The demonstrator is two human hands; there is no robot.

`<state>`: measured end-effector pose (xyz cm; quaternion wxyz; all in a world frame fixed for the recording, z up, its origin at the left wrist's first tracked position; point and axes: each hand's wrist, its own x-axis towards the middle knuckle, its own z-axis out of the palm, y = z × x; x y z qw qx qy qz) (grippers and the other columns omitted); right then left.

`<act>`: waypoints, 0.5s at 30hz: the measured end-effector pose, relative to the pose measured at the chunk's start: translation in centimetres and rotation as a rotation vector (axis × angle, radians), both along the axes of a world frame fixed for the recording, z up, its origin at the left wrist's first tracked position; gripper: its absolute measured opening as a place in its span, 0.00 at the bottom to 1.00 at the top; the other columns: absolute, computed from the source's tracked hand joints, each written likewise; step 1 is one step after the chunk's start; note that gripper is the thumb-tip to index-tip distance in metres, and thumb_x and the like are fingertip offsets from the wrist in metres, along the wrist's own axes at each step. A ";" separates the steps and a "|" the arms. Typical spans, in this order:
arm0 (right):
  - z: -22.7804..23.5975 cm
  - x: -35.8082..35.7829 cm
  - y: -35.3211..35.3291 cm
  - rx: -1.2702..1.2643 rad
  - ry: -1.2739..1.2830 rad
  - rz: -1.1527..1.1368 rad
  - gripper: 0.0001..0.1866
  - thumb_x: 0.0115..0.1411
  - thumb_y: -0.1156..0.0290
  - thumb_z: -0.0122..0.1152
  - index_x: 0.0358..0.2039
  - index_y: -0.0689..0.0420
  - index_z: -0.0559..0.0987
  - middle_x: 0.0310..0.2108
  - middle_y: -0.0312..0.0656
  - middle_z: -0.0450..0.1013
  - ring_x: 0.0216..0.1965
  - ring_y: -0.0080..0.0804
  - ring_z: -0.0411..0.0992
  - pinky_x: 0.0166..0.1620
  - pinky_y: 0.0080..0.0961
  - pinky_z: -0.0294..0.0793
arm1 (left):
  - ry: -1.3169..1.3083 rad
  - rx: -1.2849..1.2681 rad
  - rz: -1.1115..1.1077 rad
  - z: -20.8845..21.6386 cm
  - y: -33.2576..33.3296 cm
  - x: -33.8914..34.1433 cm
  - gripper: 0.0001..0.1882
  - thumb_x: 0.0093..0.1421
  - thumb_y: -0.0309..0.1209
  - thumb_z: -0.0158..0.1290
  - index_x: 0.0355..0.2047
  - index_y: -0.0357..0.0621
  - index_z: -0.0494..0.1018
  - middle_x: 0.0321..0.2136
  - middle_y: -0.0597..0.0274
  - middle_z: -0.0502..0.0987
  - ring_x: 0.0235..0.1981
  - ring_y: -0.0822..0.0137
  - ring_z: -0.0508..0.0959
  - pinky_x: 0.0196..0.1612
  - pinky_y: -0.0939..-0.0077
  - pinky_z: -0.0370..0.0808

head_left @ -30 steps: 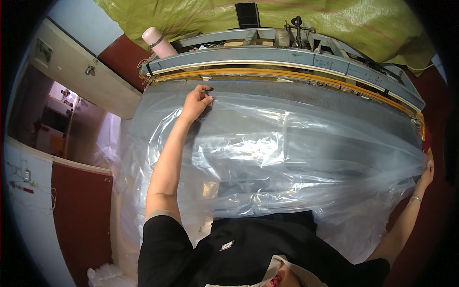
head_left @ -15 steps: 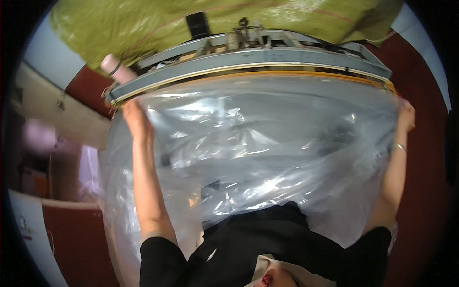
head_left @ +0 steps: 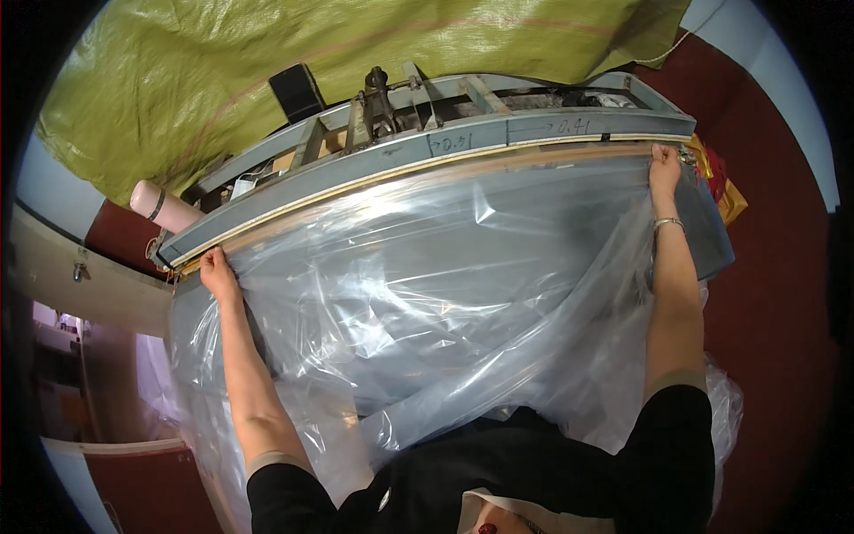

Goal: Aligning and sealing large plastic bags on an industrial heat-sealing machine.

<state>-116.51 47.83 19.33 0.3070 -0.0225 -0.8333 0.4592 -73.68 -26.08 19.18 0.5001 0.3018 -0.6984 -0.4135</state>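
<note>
A wide sheet of clear plastic film (head_left: 427,267) stretches between my arms, its far edge lying along a long grey metal bar machine (head_left: 374,165). At the bar's left end, my left hand (head_left: 219,271) pinches one corner of the film. My right hand (head_left: 663,171) grips the opposite corner, close under the right part of the bar. Between the hands the far edge is pulled fairly straight, while the rest hangs wrinkled toward my body. Through the film a grey surface shows.
Behind the bar hangs a yellow-green woven sheet (head_left: 222,80). A dark flat rectangular object (head_left: 296,93) and a pink bottle (head_left: 165,206) are by the machine. Red and yellow material (head_left: 719,182) hangs off its right end. A beige door-like panel (head_left: 98,267) stands at left.
The film's far edge has come up against the bar. My right hand has moved inward and toward the bar; the left is a little lower in view. The view has turned somewhat.
</note>
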 end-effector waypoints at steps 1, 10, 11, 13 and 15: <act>-0.1 -0.1 0.1 0.009 0.015 0.006 0.14 0.54 0.62 0.53 0.30 0.62 0.72 0.27 0.47 0.72 0.29 0.35 0.70 0.36 0.28 0.67 | -0.018 -0.026 0.045 0.1 -0.1 -0.1 0.08 0.56 0.31 0.49 0.22 0.42 0.66 0.16 0.74 0.62 0.18 0.81 0.59 0.21 0.86 0.57; 0.6 0.1 0.0 -0.018 0.070 -0.232 0.13 0.54 0.66 0.52 0.34 0.61 0.66 0.26 0.46 0.70 0.26 0.33 0.71 0.33 0.28 0.69 | 0.083 0.047 0.149 0.7 0.3 0.4 0.06 0.53 0.27 0.47 0.29 0.42 0.61 0.23 0.65 0.67 0.19 0.76 0.64 0.20 0.84 0.62; 0.6 0.1 0.0 -0.049 0.101 -0.199 0.12 0.54 0.67 0.51 0.35 0.61 0.66 0.27 0.47 0.70 0.26 0.35 0.71 0.33 0.29 0.69 | 0.085 0.008 0.172 0.8 0.5 0.4 0.06 0.53 0.27 0.47 0.29 0.42 0.61 0.23 0.65 0.67 0.19 0.76 0.64 0.20 0.84 0.62; 0.9 0.4 -0.1 -0.079 0.135 -0.155 0.12 0.54 0.68 0.51 0.35 0.61 0.65 0.27 0.48 0.70 0.26 0.36 0.71 0.33 0.31 0.69 | 0.101 0.037 0.174 1.1 1.2 0.3 0.07 0.53 0.27 0.47 0.30 0.42 0.60 0.22 0.66 0.66 0.19 0.78 0.64 0.20 0.84 0.62; 2.0 1.1 -0.6 -0.421 -0.152 -0.027 0.11 0.55 0.68 0.50 0.35 0.61 0.65 0.28 0.48 0.70 0.28 0.39 0.71 0.34 0.31 0.69 | 0.064 0.085 0.085 1.9 2.2 0.5 0.07 0.53 0.28 0.48 0.31 0.42 0.61 0.22 0.67 0.66 0.19 0.78 0.64 0.21 0.85 0.62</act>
